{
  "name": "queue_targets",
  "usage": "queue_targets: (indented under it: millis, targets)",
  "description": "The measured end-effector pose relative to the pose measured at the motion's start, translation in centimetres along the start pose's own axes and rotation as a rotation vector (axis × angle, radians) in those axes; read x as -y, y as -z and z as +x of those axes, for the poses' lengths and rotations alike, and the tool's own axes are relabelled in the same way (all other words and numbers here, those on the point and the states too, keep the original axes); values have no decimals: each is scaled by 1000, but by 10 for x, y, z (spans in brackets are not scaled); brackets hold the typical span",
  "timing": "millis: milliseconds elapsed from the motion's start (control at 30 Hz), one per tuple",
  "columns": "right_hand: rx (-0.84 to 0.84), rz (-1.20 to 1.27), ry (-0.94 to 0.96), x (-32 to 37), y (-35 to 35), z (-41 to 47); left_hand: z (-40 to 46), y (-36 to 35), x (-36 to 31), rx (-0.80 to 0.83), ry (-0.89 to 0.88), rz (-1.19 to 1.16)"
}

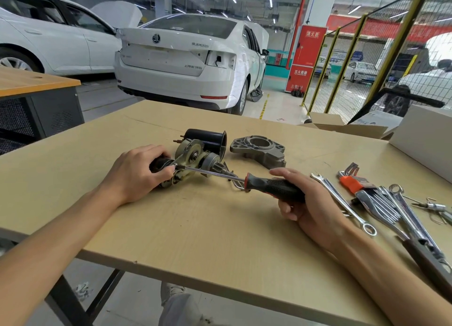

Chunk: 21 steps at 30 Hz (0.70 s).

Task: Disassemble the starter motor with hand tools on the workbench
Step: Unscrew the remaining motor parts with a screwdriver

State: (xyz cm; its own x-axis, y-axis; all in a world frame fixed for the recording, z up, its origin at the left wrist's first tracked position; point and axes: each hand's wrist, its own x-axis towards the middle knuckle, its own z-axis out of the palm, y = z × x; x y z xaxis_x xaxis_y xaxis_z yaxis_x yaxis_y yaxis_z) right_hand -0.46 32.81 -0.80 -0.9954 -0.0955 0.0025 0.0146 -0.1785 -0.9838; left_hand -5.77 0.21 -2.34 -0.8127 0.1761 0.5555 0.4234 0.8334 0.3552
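While the left hand [137, 171] gripped the motor [193, 159] mid-bench [195, 228], the right hand [303, 198] held a screwdriver [269, 184], tip at the motor by the left fingers. Housing [259, 149] just behind; wrenches [342, 201] at right.

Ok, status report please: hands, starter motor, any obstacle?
Left hand grips starter motor. Right hand holds screwdriver, tip at motor near left fingers. Nothing blocking.

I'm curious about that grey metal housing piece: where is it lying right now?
The grey housing lies on the workbench beyond the screwdriver, just right of the black cylinder.
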Motion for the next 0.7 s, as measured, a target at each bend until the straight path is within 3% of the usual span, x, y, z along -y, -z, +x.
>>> queue_targets:
  millis: [233, 700]
  targets:
    - [73, 9, 38, -1, 2, 1, -1, 0, -1, -17, 6, -7]
    - [28, 32, 26, -3, 1, 3, -1, 1, -3, -18, 8, -22]
